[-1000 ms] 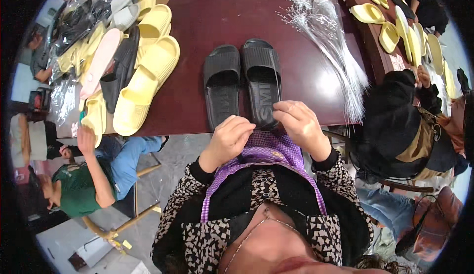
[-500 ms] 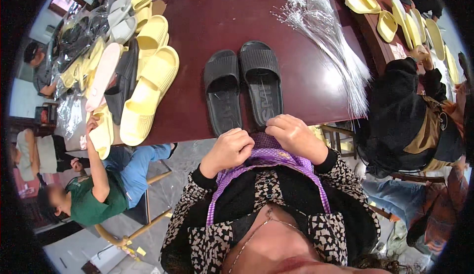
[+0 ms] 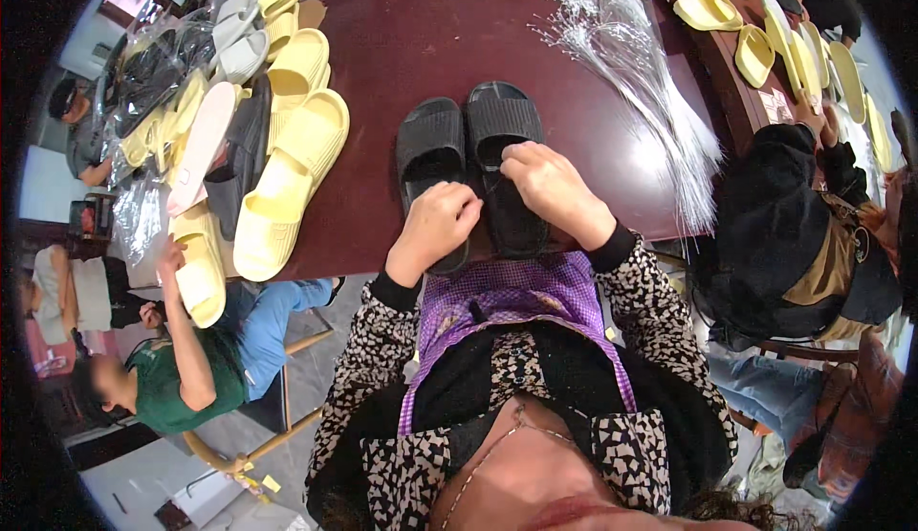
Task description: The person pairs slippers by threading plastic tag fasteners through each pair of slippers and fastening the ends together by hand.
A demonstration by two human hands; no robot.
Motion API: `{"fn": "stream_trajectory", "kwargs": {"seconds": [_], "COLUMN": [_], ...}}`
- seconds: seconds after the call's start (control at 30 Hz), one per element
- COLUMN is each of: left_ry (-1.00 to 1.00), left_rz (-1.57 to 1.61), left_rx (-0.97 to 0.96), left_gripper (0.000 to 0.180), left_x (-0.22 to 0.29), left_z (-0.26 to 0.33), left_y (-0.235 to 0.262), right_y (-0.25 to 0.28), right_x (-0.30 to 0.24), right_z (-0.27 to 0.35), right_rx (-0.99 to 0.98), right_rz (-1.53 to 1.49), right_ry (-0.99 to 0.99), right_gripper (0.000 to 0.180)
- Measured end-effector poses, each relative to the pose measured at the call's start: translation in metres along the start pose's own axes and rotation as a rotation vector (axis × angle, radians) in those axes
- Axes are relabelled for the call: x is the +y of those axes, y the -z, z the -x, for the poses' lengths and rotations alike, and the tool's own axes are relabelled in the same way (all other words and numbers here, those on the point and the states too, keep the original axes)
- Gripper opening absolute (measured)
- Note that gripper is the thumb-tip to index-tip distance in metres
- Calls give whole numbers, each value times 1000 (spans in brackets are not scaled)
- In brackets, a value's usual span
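Observation:
Two black slide sandals lie side by side on the dark red table, toes pointing away from me: the left slide (image 3: pixel 428 131) and the right slide (image 3: pixel 504 117). My left hand (image 3: pixel 437 227) is closed over the footbed of the left one, fingers curled together and thumb pressed to them. Just behind the strap of the right slide, my right hand (image 3: pixel 555 185) is closed in a pinch over its inner side. Whatever the fingertips hold, if anything, is too small or hidden to name.
A pile of yellow slides (image 3: pixel 295 187) covers the table's left side, with a pink insole (image 3: pixel 204 143) beside it. Thin clear plastic strands (image 3: pixel 660 115) lie spread at the right. Co-workers sit at both sides; one person's hand (image 3: pixel 170 261) touches a yellow slide.
Both my hands have moved forward from the table's front edge onto the black slides, the right one up to its strap. The co-worker's yellow slide at left has shifted slightly toward me.

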State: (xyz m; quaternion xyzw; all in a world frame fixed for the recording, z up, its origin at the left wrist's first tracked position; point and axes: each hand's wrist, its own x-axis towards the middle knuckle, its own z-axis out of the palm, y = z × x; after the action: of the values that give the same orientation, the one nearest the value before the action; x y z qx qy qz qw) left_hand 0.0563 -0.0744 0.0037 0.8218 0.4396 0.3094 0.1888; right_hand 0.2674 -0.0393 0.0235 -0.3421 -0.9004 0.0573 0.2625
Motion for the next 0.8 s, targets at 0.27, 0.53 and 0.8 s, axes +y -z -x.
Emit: {"fn": "stream_trajectory", "kwargs": {"seconds": [0.27, 0.53, 0.8], "left_ry": [59, 64, -7], "left_rz": [-149, -199, -216], "left_rx": [119, 147, 157], "left_gripper": [17, 18, 16], "left_x": [-8, -10, -15], "left_z": [-14, -15, -8], "left_y": [-12, -15, -13], "right_y": [-8, 16, -24], "right_x": [9, 57, 104], "right_z": [-5, -21, -63], "right_rx": [47, 223, -58], "right_rz": [-9, -250, -63], "right_ry": [-56, -379, -813], "right_gripper": [14, 17, 34]}}
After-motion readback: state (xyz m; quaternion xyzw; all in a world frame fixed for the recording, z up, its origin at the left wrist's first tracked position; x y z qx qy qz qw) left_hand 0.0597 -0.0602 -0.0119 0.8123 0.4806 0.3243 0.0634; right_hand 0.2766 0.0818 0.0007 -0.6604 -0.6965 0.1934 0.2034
